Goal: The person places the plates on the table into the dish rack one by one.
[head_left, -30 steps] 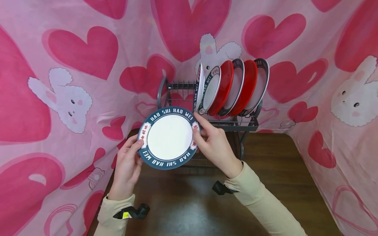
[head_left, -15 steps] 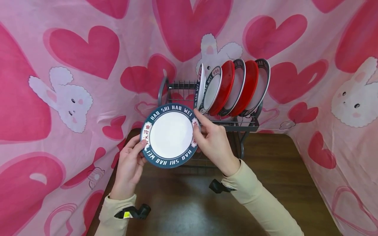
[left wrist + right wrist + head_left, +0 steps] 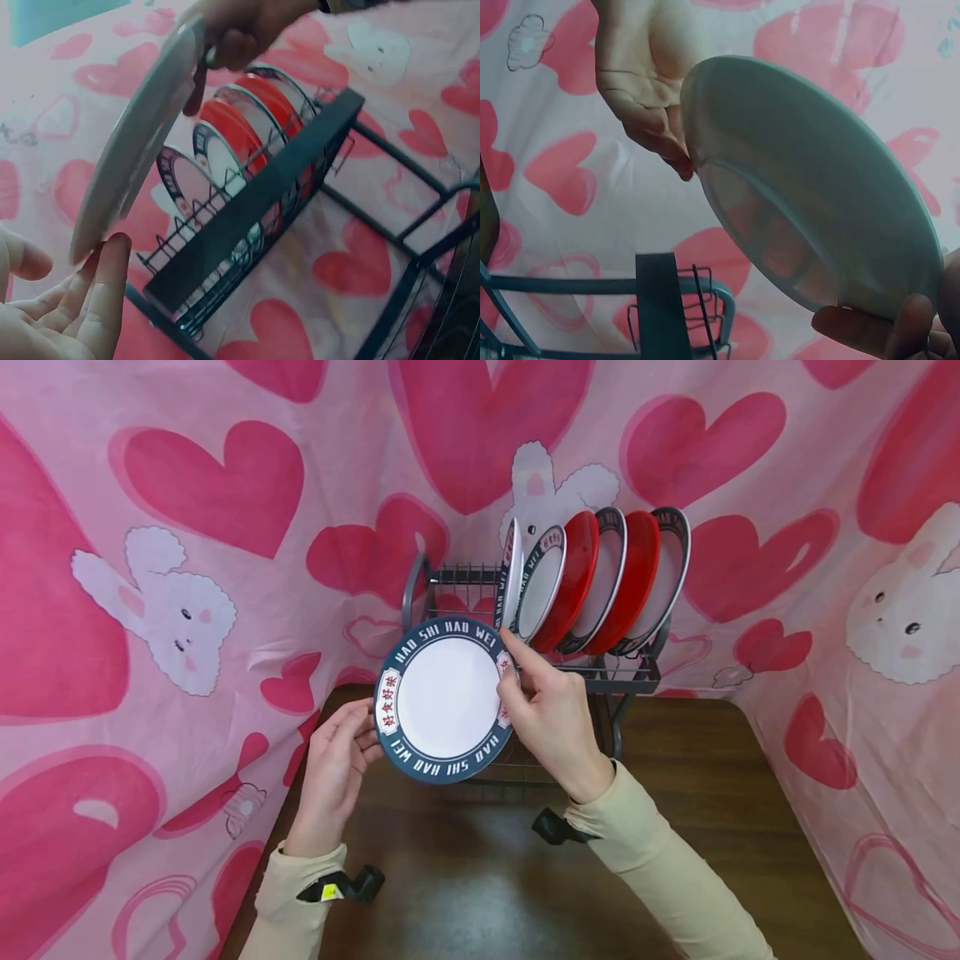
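A white plate with a dark blue lettered rim (image 3: pixel 447 697) is held up in front of the dish rack, its face toward the head camera. My right hand (image 3: pixel 553 718) pinches its right edge, thumb on the front and fingers behind. At the left edge is my left hand (image 3: pixel 333 768), its thumb off the plate and its fingers loosely extended. In the left wrist view those fingertips (image 3: pixel 112 251) lie at the plate's lower edge; whether they press on it I cannot tell. The plate's plain underside (image 3: pixel 802 172) fills much of the right wrist view.
Behind the plate stands a dark wire dish rack (image 3: pixel 630 681) on a brown wooden table (image 3: pixel 675 777). Several plates stand on edge in its right part, red ones (image 3: pixel 573 581) alternating with dark-rimmed white ones (image 3: pixel 543 585). A pink heart-patterned cloth (image 3: pixel 360 460) surrounds the table.
The plate has shifted right and slightly up, turning a little. My left thumb has come off its rim, while my right hand keeps its pinch and has risen slightly.
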### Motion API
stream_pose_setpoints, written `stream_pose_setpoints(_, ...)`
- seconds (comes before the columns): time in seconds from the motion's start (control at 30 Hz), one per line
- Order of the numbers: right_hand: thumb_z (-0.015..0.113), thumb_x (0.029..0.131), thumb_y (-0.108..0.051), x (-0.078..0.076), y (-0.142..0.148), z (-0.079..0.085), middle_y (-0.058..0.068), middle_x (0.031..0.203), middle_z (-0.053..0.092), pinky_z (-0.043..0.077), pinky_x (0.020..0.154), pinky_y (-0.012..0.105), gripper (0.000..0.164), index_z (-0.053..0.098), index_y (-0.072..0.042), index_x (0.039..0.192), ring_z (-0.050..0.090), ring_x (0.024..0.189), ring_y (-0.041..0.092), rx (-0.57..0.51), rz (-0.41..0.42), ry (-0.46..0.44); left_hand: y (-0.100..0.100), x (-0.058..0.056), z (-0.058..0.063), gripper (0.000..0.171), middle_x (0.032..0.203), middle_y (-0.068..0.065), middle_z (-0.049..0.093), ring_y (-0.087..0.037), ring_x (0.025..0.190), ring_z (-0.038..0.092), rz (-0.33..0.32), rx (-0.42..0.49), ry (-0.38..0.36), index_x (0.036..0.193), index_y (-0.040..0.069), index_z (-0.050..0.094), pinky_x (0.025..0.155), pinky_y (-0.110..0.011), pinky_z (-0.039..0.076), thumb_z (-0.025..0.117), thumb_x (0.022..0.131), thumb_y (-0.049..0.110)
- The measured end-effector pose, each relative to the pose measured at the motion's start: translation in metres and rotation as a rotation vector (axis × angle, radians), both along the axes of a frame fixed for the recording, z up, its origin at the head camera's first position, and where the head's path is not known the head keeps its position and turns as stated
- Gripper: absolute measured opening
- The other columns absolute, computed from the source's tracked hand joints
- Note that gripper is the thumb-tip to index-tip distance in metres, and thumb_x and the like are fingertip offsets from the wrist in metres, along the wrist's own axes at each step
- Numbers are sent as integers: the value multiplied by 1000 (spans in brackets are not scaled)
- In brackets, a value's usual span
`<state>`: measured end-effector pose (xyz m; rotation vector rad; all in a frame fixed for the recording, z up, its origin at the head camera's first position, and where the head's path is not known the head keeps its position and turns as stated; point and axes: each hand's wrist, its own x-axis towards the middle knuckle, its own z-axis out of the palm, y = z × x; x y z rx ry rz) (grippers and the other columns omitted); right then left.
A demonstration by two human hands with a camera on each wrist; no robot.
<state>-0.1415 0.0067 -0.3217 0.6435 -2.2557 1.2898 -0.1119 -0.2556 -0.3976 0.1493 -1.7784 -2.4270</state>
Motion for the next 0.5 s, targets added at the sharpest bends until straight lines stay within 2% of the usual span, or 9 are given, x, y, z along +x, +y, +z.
stream_pose_setpoints(0.23,63,99,-6,0,13,8,12,81,74,50,53,21,47,59,-2,146,53,50,7,14,-58,54,2,-21,-10,36,103,-3,75,-16,89,75,83,-110,56,129,-1,64,83,-31,61,59,107,26)
stream_pose_setpoints(0.37,64,98,-6,0,19,11,14,92,77,53,58,21,47,60,-2,145,58,53,7,27,-82,68,4,-36,-17,31,101,-6,76,-18,87,76,150,-129,102,124,-3,67,83,-34,61,63,105,21)
stream_pose_setpoints(0.5,64,98,-7,1,23,13,14,101,78,56,61,23,46,61,-3,144,61,56,6,31,-101,77,8,-50,-22,28,109,-13,74,-21,92,75,211,-163,123,122,-2,69,83,-30,61,66,103,19)
